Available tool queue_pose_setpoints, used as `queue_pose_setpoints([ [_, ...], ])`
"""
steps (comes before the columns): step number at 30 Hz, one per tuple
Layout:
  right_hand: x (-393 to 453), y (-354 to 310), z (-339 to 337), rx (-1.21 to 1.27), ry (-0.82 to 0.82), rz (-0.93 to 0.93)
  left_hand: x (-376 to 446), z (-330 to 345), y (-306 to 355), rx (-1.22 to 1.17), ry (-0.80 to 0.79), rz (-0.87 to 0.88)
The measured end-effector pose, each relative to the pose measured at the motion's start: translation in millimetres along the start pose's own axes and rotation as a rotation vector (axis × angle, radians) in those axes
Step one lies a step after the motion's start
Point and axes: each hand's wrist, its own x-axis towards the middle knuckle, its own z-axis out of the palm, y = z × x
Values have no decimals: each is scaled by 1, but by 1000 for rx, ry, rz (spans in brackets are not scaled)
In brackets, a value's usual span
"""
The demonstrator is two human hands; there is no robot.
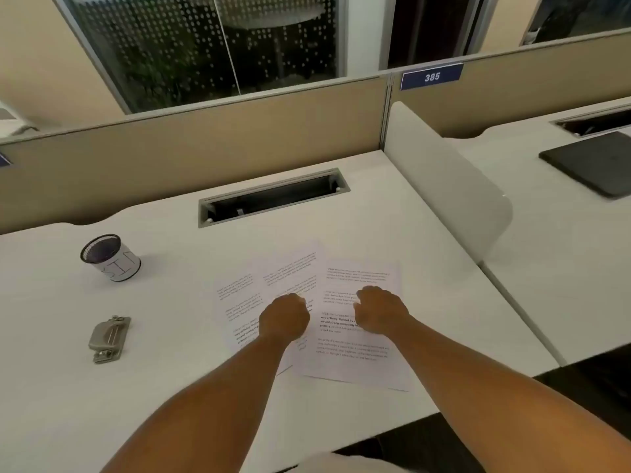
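Observation:
Three printed white sheets lie fanned and overlapping on the white desk [375,216]: a left sheet [235,302], a middle sheet [290,268] and a right sheet [358,360] on top. My left hand [284,319] rests on the middle sheet with fingers curled under; whether they pinch paper is hidden. My right hand [380,310] rests on the right sheet, its fingers bent down onto the paper.
A black mesh pen cup [111,257] with a white label stands at the left. A grey metal hole punch [109,339] lies nearer the front left. A cable slot [273,198] opens at the desk's back. A white divider [444,186] separates the neighbouring desk, where a dark laptop [594,162] lies.

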Motion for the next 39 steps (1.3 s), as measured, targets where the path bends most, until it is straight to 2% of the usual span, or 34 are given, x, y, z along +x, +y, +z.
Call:
queue_pose_setpoints([
  [6,-1,6,9,-104,-141,7,8,16,-2,-207,-140,-140],
  [11,2,9,13,-155,-217,-16,19,22,-3,-225,-207,-215],
  [16,9,8,10,-178,-244,-44,26,29,-5,-391,-246,-334],
  [22,12,9,10,-190,-217,-67,22,25,-1,-723,-280,-462],
  [31,17,8,9,-201,-178,-104,20,21,17,-773,-448,-430],
  [39,24,14,4,-173,-176,-72,25,32,22,-891,-466,-329],
])
